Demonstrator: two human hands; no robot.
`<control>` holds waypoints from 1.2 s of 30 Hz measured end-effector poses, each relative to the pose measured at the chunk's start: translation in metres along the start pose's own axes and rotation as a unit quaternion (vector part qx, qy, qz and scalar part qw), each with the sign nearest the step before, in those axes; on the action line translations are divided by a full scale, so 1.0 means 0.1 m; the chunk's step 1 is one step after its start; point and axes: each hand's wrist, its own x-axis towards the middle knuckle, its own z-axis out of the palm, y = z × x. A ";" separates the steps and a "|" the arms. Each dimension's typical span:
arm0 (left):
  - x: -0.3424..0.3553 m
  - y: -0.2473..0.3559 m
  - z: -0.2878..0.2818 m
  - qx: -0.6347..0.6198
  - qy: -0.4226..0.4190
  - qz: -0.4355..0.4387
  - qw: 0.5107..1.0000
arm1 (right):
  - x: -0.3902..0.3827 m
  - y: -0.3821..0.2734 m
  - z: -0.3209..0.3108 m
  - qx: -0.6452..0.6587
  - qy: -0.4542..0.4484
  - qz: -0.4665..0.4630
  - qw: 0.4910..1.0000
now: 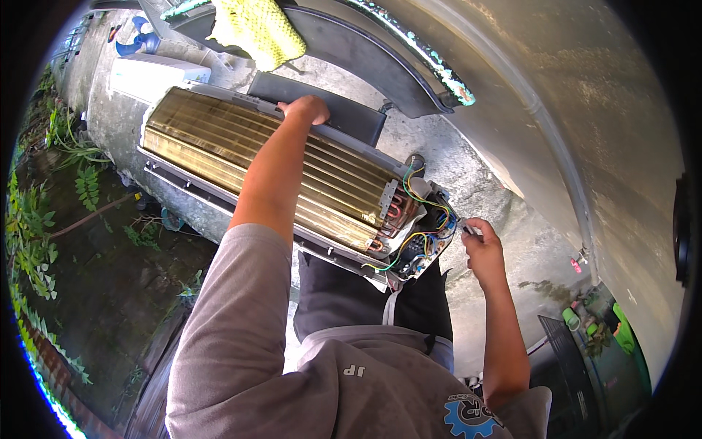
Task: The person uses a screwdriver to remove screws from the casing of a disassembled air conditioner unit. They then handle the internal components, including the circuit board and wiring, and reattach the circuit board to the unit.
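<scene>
An opened indoor air-conditioner unit (329, 164) lies slantwise in front of me, its brassy finned coil facing up. My left hand (308, 110) reaches across the coil and grips the unit's far edge. At the right end, copper pipe bends (395, 212) and a tangle of coloured wires (439, 219) lie exposed. Beside that end, my right hand (483, 249) is closed in a pinch around a small dark piece, too hidden to name.
Beyond the unit lie a dark flat panel (358, 123) and a white box (157, 73). A yellow cloth (259, 33) hangs over a dark curved seat-like surface (365, 55). A wall (621, 110) rises on the right; plants (33, 241) grow at the left.
</scene>
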 end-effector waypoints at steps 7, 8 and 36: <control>0.21 -0.13 0.00 -0.036 0.083 -0.006 0.996 | 0.00 0.13 -0.22 0.317 -0.001 0.143 0.937; 0.21 -0.18 -0.01 -0.062 0.109 -0.011 0.992 | 0.00 0.16 -0.24 0.285 0.000 0.128 0.950; -2.63 0.43 1.25 -0.681 -0.096 0.386 0.615 | 0.02 -1.08 0.40 -0.160 -0.257 -0.449 0.840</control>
